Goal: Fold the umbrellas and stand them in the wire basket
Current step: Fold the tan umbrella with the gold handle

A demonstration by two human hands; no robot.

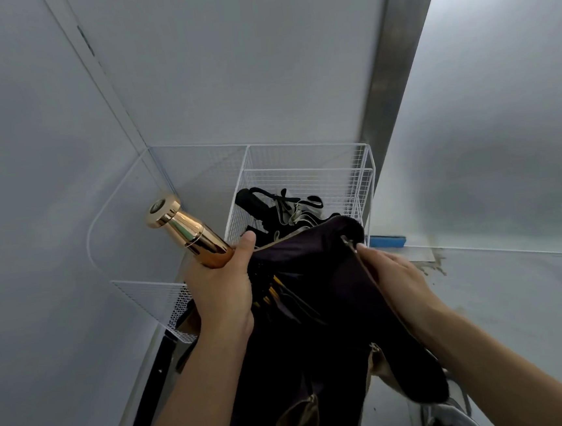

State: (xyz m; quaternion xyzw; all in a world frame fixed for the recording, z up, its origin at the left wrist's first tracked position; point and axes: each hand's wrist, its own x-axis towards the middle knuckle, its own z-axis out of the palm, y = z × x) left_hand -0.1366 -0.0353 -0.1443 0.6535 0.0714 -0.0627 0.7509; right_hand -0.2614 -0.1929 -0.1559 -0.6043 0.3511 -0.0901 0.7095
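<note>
Gold handle of dark umbrella gripped by left hand, canopy edge pinched by right hand, wire basket just behind

Down on the pale grey floor, the white wire basket stands right in the corner, backed against the walls. Just to its right, a small blue block lies on the floor at the foot of the wall. A flat white sheet sits beside that, a little further from the basket. Brown stains smear the floor at the sheet's outer edge. Left of the basket, touching it, is a lower white wire frame with a rounded corner; its foot is hidden.
</note>
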